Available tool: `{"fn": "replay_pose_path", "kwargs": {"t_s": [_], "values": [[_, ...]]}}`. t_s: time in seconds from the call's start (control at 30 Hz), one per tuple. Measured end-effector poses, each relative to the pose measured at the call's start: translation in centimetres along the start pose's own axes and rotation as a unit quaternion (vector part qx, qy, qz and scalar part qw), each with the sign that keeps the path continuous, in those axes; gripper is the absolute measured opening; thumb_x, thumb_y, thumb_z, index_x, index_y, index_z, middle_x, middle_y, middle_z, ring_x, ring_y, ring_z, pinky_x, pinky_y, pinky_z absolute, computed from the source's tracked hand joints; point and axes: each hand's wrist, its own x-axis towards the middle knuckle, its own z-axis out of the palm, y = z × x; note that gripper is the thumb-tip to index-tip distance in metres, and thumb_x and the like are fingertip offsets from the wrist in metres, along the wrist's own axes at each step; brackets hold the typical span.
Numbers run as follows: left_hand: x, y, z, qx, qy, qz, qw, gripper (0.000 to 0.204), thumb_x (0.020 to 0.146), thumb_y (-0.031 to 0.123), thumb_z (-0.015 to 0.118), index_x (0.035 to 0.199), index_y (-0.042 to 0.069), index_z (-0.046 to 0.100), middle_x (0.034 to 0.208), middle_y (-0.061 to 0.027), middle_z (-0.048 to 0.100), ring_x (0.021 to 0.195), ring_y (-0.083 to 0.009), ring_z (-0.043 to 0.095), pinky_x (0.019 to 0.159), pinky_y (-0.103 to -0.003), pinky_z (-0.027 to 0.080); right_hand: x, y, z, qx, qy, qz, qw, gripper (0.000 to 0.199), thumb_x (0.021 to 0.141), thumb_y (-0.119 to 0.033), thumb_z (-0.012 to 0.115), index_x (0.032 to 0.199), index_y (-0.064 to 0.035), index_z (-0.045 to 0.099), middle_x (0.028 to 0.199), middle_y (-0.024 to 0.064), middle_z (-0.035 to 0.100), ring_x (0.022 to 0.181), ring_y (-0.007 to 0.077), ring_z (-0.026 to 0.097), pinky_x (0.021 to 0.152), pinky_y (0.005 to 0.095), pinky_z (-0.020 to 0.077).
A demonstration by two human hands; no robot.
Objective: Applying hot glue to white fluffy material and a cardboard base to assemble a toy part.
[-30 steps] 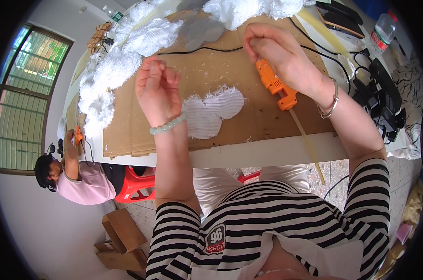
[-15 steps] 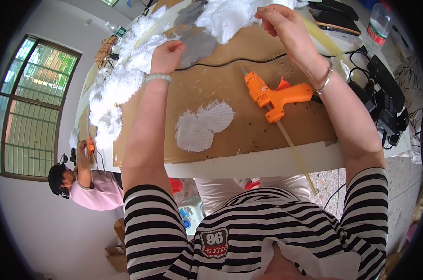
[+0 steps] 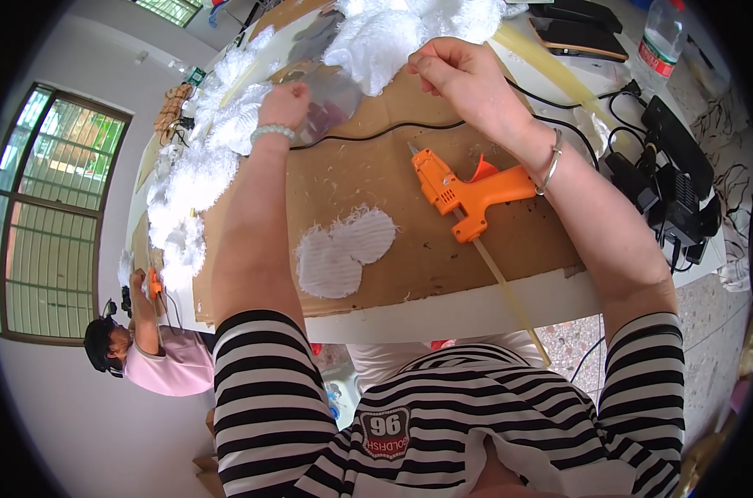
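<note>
My left hand [image 3: 284, 105] is closed, its fingers curled beside a shiny grey translucent sheet [image 3: 337, 104]; what it holds, if anything, is hidden. Thumb and forefinger of my right hand [image 3: 464, 81] are pinched together in the air, and anything between them is too fine to make out. Below that hand an orange hot glue gun [image 3: 468, 195] lies on brown cardboard [image 3: 443, 266], a long glue stick [image 3: 509, 303] sticking out of its back past the table edge. Left of the gun is a white ribbed fabric piece [image 3: 346, 251] with frayed edges.
White fluffy fabric pieces [image 3: 372, 46] pile along the far and left sides. A black cable [image 3: 376, 133] crosses the cardboard. At right are black power adapters [image 3: 679, 199], a phone [image 3: 577, 40] and a plastic bottle [image 3: 661, 46]. A co-worker [image 3: 165, 357] sits at far left.
My right hand has come a little nearer and to the left, still pinched. My left hand stays closed beside the grey sheet. The whole view has shifted slightly.
</note>
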Motion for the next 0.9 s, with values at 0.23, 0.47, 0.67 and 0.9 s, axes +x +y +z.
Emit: {"fn": "replay_pose_path", "kwargs": {"t_s": [0.23,0.47,0.67,0.9], "values": [[-0.2,1.7,-8.9,0.061,0.31,0.136,0.939,0.014,0.084,0.015,0.059,0.085,0.01,0.072,0.084,-0.0129,0.068,0.075,-0.0268,0.065,0.067,-0.037,0.052,-0.5,0.0,-0.3,-0.017,-0.031,0.0,0.999,0.022,0.091,-0.021,0.058,0.092,0.0007,0.064,0.073,-0.0014,0.057,0.07,0.0054,0.052,0.066,0.0215,0.0446],[-10.0,10.4,-10.4,-0.548,0.125,-0.054,0.825,0.02,0.093,0.01,0.054,0.102,-0.004,0.065,0.089,-0.0088,0.066,0.074,-0.0165,0.064,0.063,-0.026,0.053,-1.5,-0.2,0.5,-0.025,-0.033,-0.021,0.999,0.023,0.089,-0.019,0.061,0.1,0.0003,0.065,0.078,0.0,0.061,0.072,0.0064,0.053,0.067,0.0213,0.0465],[-15.7,11.5,-9.1,-0.637,0.052,-0.044,0.768,0.02,0.09,0.003,0.057,0.107,-0.004,0.063,0.092,-0.0087,0.066,0.08,-0.0157,0.063,0.066,-0.026,0.053,-1.7,-2.0,-0.1,0.09,-0.136,0.088,0.983,0.029,0.089,-0.018,0.062,0.113,-0.0014,0.062,0.087,0.0017,0.062,0.075,0.0065,0.056,0.068,0.0216,0.0486],[-19.9,9.9,-11.9,-0.442,0.14,0.097,0.881,0.024,0.084,-0.003,0.064,0.107,-0.002,0.061,0.09,-0.005,0.066,0.084,-0.0086,0.06,0.078,-0.022,0.047,-3.9,-6.0,1.9,-0.043,-0.166,-0.196,0.966,0.015,0.088,-0.005,0.057,0.095,0.0058,0.064,0.078,0.0087,0.066,0.069,0.0133,0.059,0.066,0.0249,0.0484]]}}
